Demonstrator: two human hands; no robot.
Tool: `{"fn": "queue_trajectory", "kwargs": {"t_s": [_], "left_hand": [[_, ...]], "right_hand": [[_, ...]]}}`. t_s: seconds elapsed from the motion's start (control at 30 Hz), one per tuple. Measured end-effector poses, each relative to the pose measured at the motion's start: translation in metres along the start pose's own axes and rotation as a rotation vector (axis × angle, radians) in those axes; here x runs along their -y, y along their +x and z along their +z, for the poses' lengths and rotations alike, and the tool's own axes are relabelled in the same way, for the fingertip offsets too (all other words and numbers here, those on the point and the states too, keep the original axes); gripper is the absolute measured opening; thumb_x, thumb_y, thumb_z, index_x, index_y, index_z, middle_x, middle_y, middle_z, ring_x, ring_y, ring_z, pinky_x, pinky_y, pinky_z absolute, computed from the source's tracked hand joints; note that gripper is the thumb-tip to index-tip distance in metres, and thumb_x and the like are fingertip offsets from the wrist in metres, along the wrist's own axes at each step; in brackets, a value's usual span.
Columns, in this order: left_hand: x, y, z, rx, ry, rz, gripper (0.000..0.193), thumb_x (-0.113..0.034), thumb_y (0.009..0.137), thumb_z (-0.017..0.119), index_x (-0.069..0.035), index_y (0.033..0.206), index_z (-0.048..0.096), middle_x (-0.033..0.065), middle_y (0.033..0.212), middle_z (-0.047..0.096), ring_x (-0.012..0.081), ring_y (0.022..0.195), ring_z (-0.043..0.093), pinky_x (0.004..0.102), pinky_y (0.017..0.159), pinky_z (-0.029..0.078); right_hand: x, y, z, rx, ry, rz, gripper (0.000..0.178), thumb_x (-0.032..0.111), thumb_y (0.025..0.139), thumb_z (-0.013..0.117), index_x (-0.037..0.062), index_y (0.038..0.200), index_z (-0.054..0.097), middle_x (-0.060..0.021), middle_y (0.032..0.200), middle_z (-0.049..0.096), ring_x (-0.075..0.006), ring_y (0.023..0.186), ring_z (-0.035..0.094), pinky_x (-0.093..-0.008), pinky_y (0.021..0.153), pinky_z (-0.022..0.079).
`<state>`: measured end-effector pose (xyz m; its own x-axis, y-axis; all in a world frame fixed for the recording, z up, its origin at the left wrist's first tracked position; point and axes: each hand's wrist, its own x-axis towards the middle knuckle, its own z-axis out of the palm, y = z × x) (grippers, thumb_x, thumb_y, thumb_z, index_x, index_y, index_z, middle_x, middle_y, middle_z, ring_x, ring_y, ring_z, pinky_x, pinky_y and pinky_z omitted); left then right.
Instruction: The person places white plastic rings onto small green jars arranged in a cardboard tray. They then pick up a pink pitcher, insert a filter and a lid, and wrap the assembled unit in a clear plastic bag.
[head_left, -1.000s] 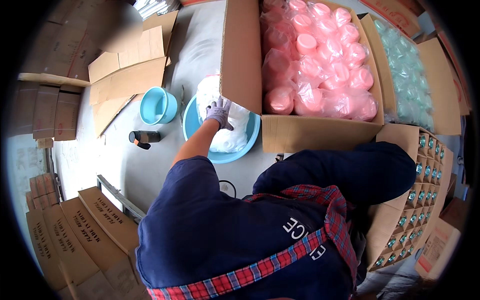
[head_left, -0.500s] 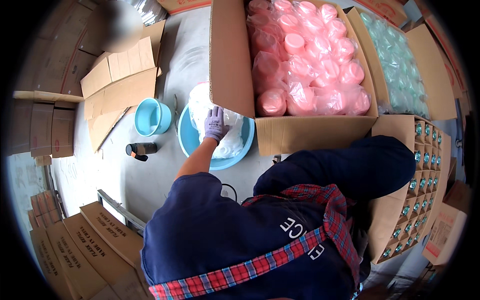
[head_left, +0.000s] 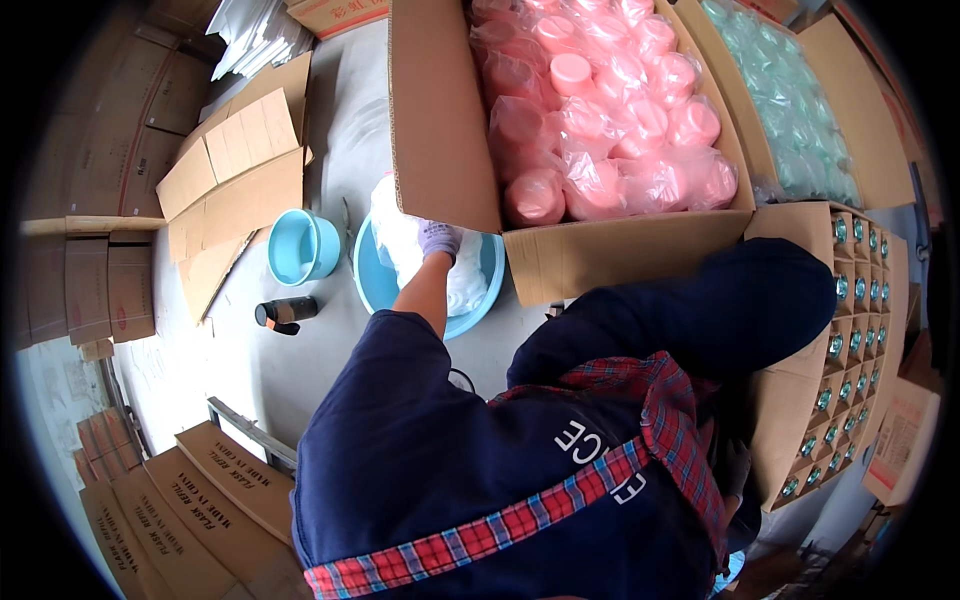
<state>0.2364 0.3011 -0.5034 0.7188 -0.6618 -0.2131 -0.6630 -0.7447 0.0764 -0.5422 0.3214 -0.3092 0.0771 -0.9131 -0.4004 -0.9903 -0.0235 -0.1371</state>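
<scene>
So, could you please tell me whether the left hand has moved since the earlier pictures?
Yes, the left hand has moved slightly right, judged against the large blue basin.

Colours and patterns. The left hand (head_left: 438,240) wears a pale lavender glove. Around its fingers: plastic bundle (head_left: 398,235), white; basin (head_left: 475,322), light blue. Left of the fingers: bucket (head_left: 327,245), light blue; bottle (head_left: 295,307), black with an orange accent; flattened cardboard (head_left: 240,190), tan. Right of the fingers: carton (head_left: 620,260), brown; bagged containers (head_left: 640,120), pink; farther right, wrapped pieces (head_left: 800,110), translucent green. Below the fingers: garment (head_left: 400,440), navy with white lettering; strap (head_left: 500,528), red-and-blue plaid.
</scene>
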Motion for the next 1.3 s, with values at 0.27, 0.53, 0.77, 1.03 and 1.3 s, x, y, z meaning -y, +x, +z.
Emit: {"fn": "queue_trajectory", "kwargs": {"t_s": [0.27, 0.53, 0.77, 1.03, 1.3], "left_hand": [[0.024, -0.036, -0.072, 0.016, -0.216, 0.066, 0.041, -0.016, 0.071, 0.065, -0.009, 0.111, 0.061, 0.0146, 0.112, 0.062, 0.0354, 0.103, 0.061, 0.0429, 0.088, 0.049], [0.043, -0.060, -0.105, 0.065, -0.010, 0.010, 0.054, -0.025, 0.070, 0.075, -0.011, 0.117, 0.053, 0.0132, 0.116, 0.057, 0.0324, 0.104, 0.061, 0.0421, 0.085, 0.052], [0.011, -0.033, -0.101, 0.160, 0.228, 0.184, 0.055, -0.033, 0.070, 0.078, -0.004, 0.113, 0.061, 0.0169, 0.114, 0.061, 0.0319, 0.103, 0.062, 0.0411, 0.085, 0.053], [0.007, -0.015, -0.069, 0.279, 0.031, 0.290, 0.061, -0.035, 0.063, 0.078, -0.003, 0.113, 0.064, 0.0214, 0.110, 0.064, 0.0355, 0.104, 0.062, 0.0428, 0.088, 0.051], [-0.008, -0.015, -0.045, 0.237, -0.013, 0.112, 0.064, -0.037, 0.065, 0.075, -0.007, 0.120, 0.061, 0.0196, 0.123, 0.059, 0.0360, 0.116, 0.055, 0.0417, 0.097, 0.045]], "right_hand": [[0.004, -0.011, 0.005, -0.088, -0.310, -0.253, 0.014, 0.010, 0.083, 0.054, 0.0023, 0.094, 0.059, -0.0215, 0.096, 0.060, -0.0400, 0.086, 0.060, -0.0460, 0.069, 0.050], [-0.024, 0.001, 0.023, -0.098, -0.002, -0.084, 0.015, 0.010, 0.084, 0.053, 0.0021, 0.095, 0.060, -0.0210, 0.099, 0.060, -0.0401, 0.089, 0.059, -0.0454, 0.073, 0.050], [0.017, -0.008, -0.007, -0.003, -0.234, -0.189, 0.016, 0.011, 0.086, 0.053, 0.0019, 0.097, 0.060, -0.0214, 0.101, 0.061, -0.0407, 0.090, 0.059, -0.0448, 0.075, 0.051], [0.002, -0.011, 0.005, -0.027, 0.106, 0.065, 0.027, 0.024, 0.090, 0.052, 0.0007, 0.099, 0.063, -0.0228, 0.100, 0.064, -0.0406, 0.097, 0.060, -0.0440, 0.082, 0.048], [0.051, -0.009, -0.027, 0.032, 0.186, 0.242, 0.033, 0.029, 0.092, 0.052, 0.0000, 0.101, 0.065, -0.0254, 0.101, 0.064, -0.0422, 0.098, 0.060, -0.0453, 0.082, 0.048]]}}
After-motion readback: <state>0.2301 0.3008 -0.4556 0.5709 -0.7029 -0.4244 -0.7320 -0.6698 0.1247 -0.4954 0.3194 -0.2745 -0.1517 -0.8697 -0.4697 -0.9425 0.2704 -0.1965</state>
